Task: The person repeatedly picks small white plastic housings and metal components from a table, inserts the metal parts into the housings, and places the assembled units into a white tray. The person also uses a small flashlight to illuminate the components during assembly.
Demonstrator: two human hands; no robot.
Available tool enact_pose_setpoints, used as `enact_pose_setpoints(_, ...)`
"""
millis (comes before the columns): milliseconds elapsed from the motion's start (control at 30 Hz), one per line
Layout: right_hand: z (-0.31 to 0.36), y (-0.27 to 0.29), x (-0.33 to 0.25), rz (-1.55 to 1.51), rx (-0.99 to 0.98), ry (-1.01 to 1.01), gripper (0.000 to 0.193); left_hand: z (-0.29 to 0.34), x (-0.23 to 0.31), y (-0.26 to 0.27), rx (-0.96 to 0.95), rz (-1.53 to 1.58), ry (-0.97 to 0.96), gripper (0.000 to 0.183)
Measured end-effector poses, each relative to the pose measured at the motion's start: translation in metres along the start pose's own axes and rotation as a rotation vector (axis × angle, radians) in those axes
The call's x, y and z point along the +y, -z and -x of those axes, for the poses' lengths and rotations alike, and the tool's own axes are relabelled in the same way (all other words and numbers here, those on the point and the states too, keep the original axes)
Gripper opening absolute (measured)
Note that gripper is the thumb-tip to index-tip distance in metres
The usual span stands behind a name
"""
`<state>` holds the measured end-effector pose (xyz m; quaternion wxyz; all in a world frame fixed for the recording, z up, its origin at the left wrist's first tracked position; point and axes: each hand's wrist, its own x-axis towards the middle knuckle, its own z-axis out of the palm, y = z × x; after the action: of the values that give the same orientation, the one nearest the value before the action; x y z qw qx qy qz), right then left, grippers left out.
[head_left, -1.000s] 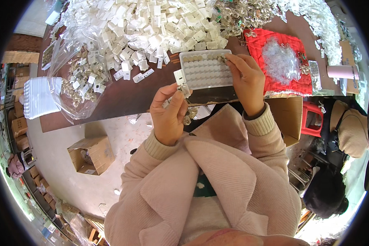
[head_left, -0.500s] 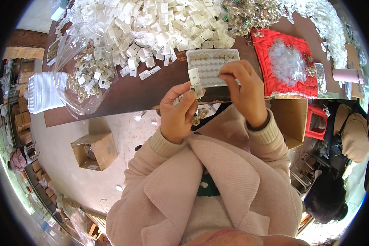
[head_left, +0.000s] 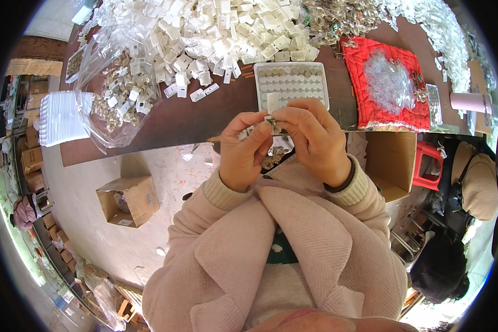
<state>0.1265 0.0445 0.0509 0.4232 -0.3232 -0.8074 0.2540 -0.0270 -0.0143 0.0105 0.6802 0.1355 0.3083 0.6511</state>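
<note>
My left hand point(head_left: 244, 148) is closed in a pinch on a small white plastic piece point(head_left: 272, 102), whose flat rectangular end stands up above the fingertips. Small metal bits hang below it, partly hidden by the fingers. My right hand point(head_left: 314, 138) meets it from the right, thumb and finger pinched at the lower end of the piece; what lies between them is hidden. Just beyond the hands is a white tray point(head_left: 326, 98) with rows of small round grey discs, the far row more yellowish.
A big heap of white plastic pieces point(head_left: 227, 33) covers the table's far side. A clear bag point(head_left: 113, 138) and stacked white trays point(head_left: 66, 119) lie left. Right are a red cloth point(head_left: 365, 105) with clear plastic bits and a pink roll point(head_left: 467, 102). Cardboard boxes point(head_left: 141, 202) stand below.
My right hand has moved left and down from above the tray to the white plastic piece in my left hand. The piece has shifted slightly right.
</note>
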Motion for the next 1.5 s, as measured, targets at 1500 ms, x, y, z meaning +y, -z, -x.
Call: enact_pose_setpoints(1500,-0.006,-0.019,0.0,-0.083,-0.032,-0.072,0.023,-0.005,0.008,0.014,0.141,0.13,0.034,0.017)
